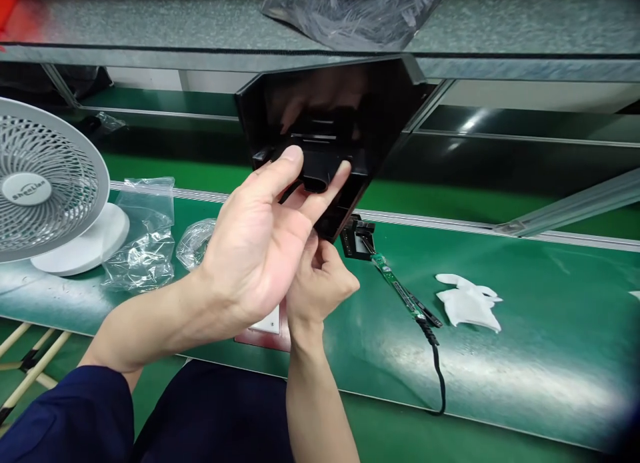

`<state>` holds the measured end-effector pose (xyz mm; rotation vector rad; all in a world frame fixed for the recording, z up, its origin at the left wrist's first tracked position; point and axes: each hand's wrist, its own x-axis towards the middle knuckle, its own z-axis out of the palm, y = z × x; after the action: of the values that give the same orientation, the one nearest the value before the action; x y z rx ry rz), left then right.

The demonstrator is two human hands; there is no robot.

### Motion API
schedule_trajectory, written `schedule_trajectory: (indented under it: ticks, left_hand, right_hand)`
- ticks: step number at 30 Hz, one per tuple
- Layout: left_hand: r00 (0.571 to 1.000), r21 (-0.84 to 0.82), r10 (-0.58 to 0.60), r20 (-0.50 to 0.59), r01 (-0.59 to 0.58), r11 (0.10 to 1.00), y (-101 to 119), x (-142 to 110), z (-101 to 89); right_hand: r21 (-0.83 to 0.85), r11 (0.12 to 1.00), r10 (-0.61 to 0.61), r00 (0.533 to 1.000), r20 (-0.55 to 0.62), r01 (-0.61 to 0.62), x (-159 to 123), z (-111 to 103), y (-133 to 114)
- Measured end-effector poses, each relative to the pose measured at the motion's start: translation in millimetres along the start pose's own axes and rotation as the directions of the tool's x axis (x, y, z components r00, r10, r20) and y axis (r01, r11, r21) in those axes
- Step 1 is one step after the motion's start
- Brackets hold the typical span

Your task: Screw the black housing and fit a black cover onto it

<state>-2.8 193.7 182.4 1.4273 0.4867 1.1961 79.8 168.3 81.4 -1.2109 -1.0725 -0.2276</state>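
A glossy black plastic housing (380,110) is held up tilted in front of the shelf, its recessed side with a slot and a raised block facing me. My left hand (260,243) grips it, thumb on one side of the block and a finger stretched along the other. Just below, my right hand (323,283) is closed at the housing's lower corner, partly behind my left wrist. What its curled fingers pinch is hidden. On the bench behind lie a small black part (357,240) and a narrow green circuit board (397,286) with a black cable (439,370).
A grey fan (55,183) on a white base stands at left, beside clear plastic bags (143,243). White crumpled material (470,303) lies on the green bench (550,296) at right. Overhead runs a metal shelf (150,30) holding a plastic bag (350,13). A slanted metal brace (575,200) crosses at right.
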Motion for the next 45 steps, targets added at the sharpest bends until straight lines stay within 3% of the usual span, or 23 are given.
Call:
schedule_trajectory:
  ticks: [2, 4, 7, 13, 16, 18, 21, 22, 25, 26, 27, 28, 30, 32, 33, 35, 39, 42, 45]
  left_hand:
    - [0.999, 0.136, 0.039, -0.002, -0.038, 0.99, -2.7, -3.0, -2.4]
    - [0.998, 0.18, 0.07, -0.004, -0.068, 0.981, -1.9, -6.6, -1.3]
    - [0.999, 0.164, 0.05, -0.021, -0.046, 0.985, 4.5, -9.2, 4.6]
    - [0.978, -0.116, -0.15, -0.148, 0.133, 0.984, 27.8, 0.7, 17.8]
    - [0.987, 0.046, -0.146, -0.069, 0.149, 0.988, 37.7, 6.9, 17.8]
    - [0.997, 0.348, -0.077, 0.011, 0.069, 0.935, 41.4, 9.2, 15.1]
    - [0.983, 0.667, 0.078, 0.165, -0.17, 0.725, 41.2, 9.8, 8.3]
    - [0.972, 0.672, 0.097, 0.214, -0.218, 0.708, 39.4, 8.9, 5.4]
    - [0.942, 0.48, 0.089, 0.322, -0.244, 0.843, 28.8, 2.9, -5.9]
    - [0.937, 0.435, 0.138, 0.322, -0.276, 0.857, 23.6, 0.1, -10.2]
    - [0.922, 0.438, 0.241, 0.302, -0.359, 0.824, 17.9, -2.7, -14.5]
    - [0.882, 0.491, 0.373, 0.287, -0.47, 0.734, 11.7, -5.0, -18.6]
    - [0.718, 0.635, 0.595, 0.36, -0.656, 0.407, -0.6, -7.2, -25.5]
    - [0.571, 0.667, 0.619, 0.54, -0.738, 0.1, -11.4, -5.7, -29.5]
    - [0.54, 0.66, 0.576, 0.613, -0.751, 0.002, -15.7, -3.9, -30.4]
    - [0.54, 0.67, 0.48, 0.691, -0.728, -0.145, -21.9, 0.3, -30.2]
    - [0.588, 0.662, 0.305, 0.749, -0.652, -0.369, -27.3, 5.4, -27.6]
    - [0.585, 0.624, 0.237, 0.775, -0.653, -0.429, -30.1, 6.5, -28.6]
    - [0.611, 0.633, 0.203, 0.765, -0.656, -0.411, -34.9, 8.7, -32.3]
  right_hand:
    - [0.213, 0.946, 0.229, 0.969, 0.089, -0.243, 1.1, 0.7, -2.5]
    - [0.423, 0.777, 0.415, 0.885, 0.211, -0.465, 2.0, 0.7, -5.5]
    - [0.581, 0.511, 0.536, 0.763, 0.361, -0.634, 5.8, 0.9, -10.2]
    - [0.651, 0.212, 0.604, 0.621, 0.499, -0.729, 20.8, 3.2, -17.6]
    - [0.68, 0.112, 0.713, 0.535, 0.453, -0.725, 28.5, 1.3, -23.5]
    - [0.67, 0.075, 0.778, 0.463, 0.424, -0.738, 33.1, -2.6, -29.0]
    - [0.629, 0.013, 0.841, 0.348, 0.414, -0.778, 38.6, -10.8, -37.2]
    - [0.606, -0.005, 0.86, 0.306, 0.408, -0.795, 39.6, -13.7, -39.4]
    - [0.564, -0.037, 0.89, 0.23, 0.394, -0.825, 40.1, -21.9, -43.2]
    - [0.558, -0.047, 0.896, 0.212, 0.39, -0.828, 39.4, -24.3, -43.6]
    - [0.553, -0.059, 0.901, 0.194, 0.387, -0.831, 38.4, -26.5, -43.6]
    - [0.55, -0.073, 0.907, 0.174, 0.384, -0.832, 37.2, -28.6, -43.5]
    - [0.534, -0.104, 0.918, 0.126, 0.376, -0.839, 34.5, -32.0, -42.8]
    - [0.535, -0.123, 0.921, 0.105, 0.376, -0.836, 31.2, -34.4, -42.2]
    - [0.534, -0.133, 0.919, 0.098, 0.383, -0.835, 29.2, -35.1, -41.9]
    - [0.531, -0.158, 0.915, 0.078, 0.395, -0.833, 24.6, -35.8, -41.4]
    - [0.511, -0.174, 0.914, 0.055, 0.401, -0.842, 14.3, -33.9, -40.3]
    - [0.487, -0.185, 0.913, 0.034, 0.407, -0.854, 7.8, -31.1, -38.9]
    - [0.475, -0.19, 0.901, 0.04, 0.433, -0.859, 2.1, -29.3, -35.9]
